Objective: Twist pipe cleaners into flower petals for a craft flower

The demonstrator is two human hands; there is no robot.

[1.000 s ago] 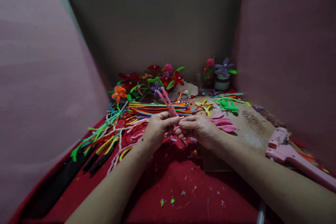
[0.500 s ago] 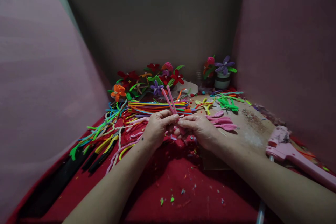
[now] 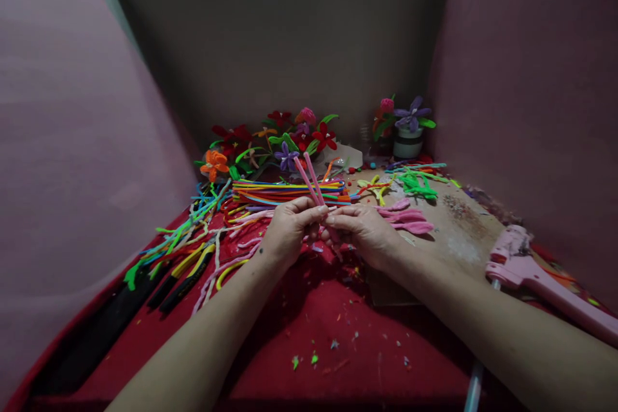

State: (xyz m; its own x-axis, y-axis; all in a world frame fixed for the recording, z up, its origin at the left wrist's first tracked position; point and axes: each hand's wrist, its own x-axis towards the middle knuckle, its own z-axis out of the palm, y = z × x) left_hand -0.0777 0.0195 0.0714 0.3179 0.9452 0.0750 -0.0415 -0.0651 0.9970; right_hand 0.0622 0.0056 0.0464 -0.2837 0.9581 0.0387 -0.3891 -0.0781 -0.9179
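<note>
A: What do the hands hold?

B: The left hand [image 3: 294, 226] grips two pink strips [image 3: 315, 185] between thumb and fingers. The right hand [image 3: 360, 226] pinches their lower part, just beside it. Its curled fingers hide the exact contact, and one cannot tell whether the strips are one folded piece.

A: Why are both hands so close together?

B: Probably because such thin, fuzzy strips bend easily, and two near pinches give finer control. The upper ends stand free, slightly apart, leaning to the far left. All this is in the middle, above the red cloth [image 3: 270, 360].

A: And what is around?

B: Just beyond the hands lies a bundle of coloured strips [image 3: 290, 193], mostly side by side, perhaps for easy picking. To the right, pink petal-shaped pieces [image 3: 409, 222] rest together on the cardboard [image 3: 463, 225], maybe grouped by colour.

A: The tools?

B: At the near right lies a pink glue gun [image 3: 524, 264], its handle towards the right edge. On the left are pliers [image 3: 186, 273], handles pointing to the near side, seemingly within reach. At the far side stand fuzzy flowers [image 3: 324, 136] and, farther right, a striped pot [image 3: 408, 143], likely kept away from the working area.
</note>
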